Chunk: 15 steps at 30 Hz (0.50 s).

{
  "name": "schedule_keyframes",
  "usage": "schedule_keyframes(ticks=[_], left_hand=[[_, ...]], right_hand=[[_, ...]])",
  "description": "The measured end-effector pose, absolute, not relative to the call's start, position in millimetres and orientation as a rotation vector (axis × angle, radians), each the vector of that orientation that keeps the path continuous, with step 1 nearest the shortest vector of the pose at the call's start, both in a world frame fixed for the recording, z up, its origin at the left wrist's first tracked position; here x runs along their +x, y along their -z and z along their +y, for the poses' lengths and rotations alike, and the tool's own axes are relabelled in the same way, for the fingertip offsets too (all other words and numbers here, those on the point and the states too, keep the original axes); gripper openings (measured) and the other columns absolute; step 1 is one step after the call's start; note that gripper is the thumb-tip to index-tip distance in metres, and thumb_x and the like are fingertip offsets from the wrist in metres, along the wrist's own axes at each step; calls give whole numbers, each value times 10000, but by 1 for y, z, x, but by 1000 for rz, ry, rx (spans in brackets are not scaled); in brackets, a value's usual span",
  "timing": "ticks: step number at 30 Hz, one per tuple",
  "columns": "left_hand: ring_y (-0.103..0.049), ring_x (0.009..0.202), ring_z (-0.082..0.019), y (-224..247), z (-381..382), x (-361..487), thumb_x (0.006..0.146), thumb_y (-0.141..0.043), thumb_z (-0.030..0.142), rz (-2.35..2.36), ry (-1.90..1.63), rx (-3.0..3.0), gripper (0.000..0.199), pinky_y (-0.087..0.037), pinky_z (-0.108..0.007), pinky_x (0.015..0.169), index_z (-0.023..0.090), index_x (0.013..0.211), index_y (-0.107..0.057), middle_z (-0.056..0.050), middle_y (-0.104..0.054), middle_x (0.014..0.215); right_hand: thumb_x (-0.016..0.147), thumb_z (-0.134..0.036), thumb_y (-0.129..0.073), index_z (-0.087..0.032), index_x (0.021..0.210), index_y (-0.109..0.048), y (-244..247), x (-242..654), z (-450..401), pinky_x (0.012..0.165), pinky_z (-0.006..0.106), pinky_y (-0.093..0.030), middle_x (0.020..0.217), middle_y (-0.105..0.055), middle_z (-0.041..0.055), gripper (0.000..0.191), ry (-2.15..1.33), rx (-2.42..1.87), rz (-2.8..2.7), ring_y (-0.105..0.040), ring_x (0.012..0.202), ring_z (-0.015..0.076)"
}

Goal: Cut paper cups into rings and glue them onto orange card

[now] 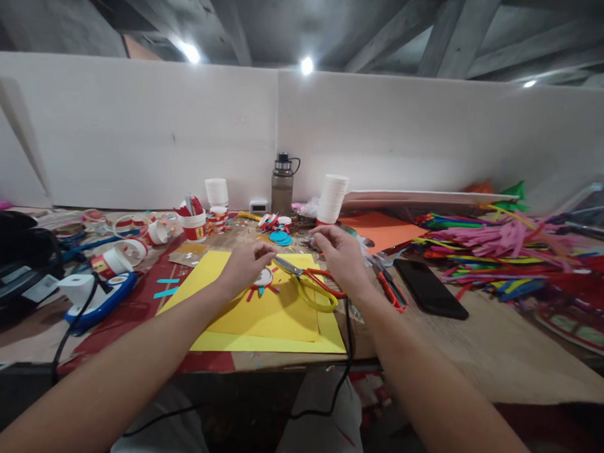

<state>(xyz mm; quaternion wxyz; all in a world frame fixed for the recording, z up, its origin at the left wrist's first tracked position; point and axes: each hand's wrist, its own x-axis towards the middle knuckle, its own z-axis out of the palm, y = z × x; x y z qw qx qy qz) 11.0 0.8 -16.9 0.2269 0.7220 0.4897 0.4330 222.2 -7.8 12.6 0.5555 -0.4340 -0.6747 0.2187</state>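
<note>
My left hand (pixel 247 267) is over the yellow paper (pixel 278 323), its fingertips pinched together above a round white piece (pixel 265 277) with short red and blue strips around it. What the pinch holds, if anything, is too small to make out. My right hand (pixel 341 255) hovers at the paper's far right corner with thumb and fingers curled together; I cannot see what is between them. Between the two hands lie scissors (pixel 300 271) with one red and one yellow handle loop, their blades pointing toward my left hand.
Blue discs (pixel 280 238) lie beyond the paper. A bottle (pixel 282 185) and stacked white cups (pixel 332 198) stand by the partition. At right are red-handled pliers (pixel 392 287), a black phone (pixel 429 289) and pipe cleaners (pixel 501 245). A blue-based glue gun stand (pixel 103 304) sits left.
</note>
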Motion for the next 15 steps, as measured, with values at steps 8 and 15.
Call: schedule_keyframes(ticks=[8, 15], left_hand=[[-561, 583, -134, 16, 8, -3, 821, -564, 341, 1505, -1225, 2108, 206, -402, -253, 569, 196, 849, -709, 3, -650, 635], [-562, 639, -141, 17, 15, -14, 816, -542, 317, 1531, -1233, 2153, 206, -404, -257, 613, 187, 857, -696, -21, -685, 742]], right_hand=[[834, -240, -527, -168, 872, -690, -20, 282, 4, 688, 268, -407, 846, -709, 72, 182, 62, -1706, -1727, -612, 769, 175], [825, -287, -527, -195, 872, -722, -6, 299, 3, 605, 273, -368, 840, -714, 106, 221, 115, -2154, -1967, -636, 761, 209]])
